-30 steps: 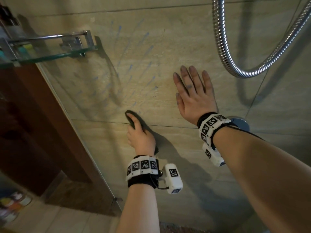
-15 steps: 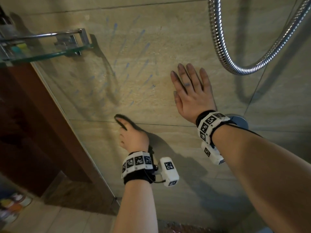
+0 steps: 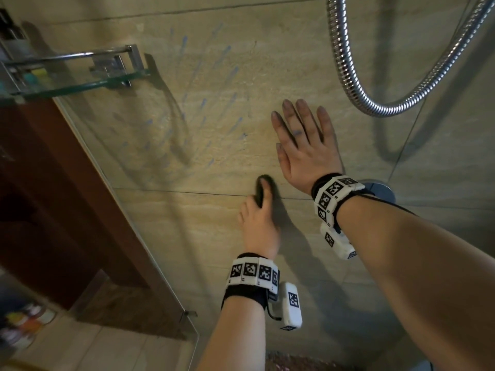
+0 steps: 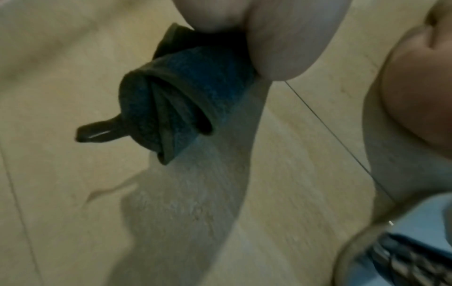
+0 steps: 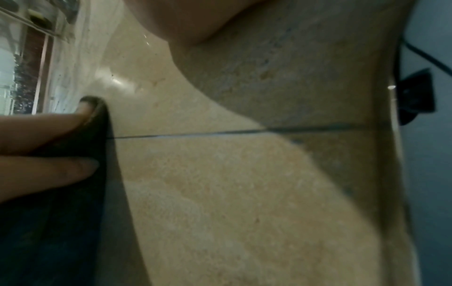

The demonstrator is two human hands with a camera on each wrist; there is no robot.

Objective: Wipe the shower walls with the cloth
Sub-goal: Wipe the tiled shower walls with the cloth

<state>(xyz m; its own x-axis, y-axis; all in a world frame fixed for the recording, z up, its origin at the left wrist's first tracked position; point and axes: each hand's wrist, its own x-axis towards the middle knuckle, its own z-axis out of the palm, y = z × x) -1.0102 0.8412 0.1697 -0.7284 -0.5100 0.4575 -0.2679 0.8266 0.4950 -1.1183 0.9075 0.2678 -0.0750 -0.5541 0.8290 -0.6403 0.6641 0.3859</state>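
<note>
Most of the dark cloth [image 3: 261,190] is hidden under the left hand [image 3: 258,223] in the head view; only a rounded edge shows past the fingertips, over the thin grout line between two tiles. The left wrist view shows more: a dark blue-green, terry-textured wad, folded in layers, with a small hanging loop sticking out, bunched in the curled fingers against the shower wall [image 3: 227,84]. The right wrist view shows two left-hand fingers [image 5: 49,123] lying along the cloth, flat to the tile.

The right hand [image 3: 304,145] lies flat on the wall just above and right of the cloth, fingers straight and slightly spread, holding nothing; its fingertips look smudged dark.

The wall is smooth beige stone-look tile with faint bluish streaks fanning out at upper left. A ribbed chrome shower hose [image 3: 348,68] loops down at upper right, cut off by the frame. A glass shelf [image 3: 80,87] with a metal rail sits at upper left, its contents blurred. A clear glass panel [image 3: 128,210] runs diagonally at left.
</note>
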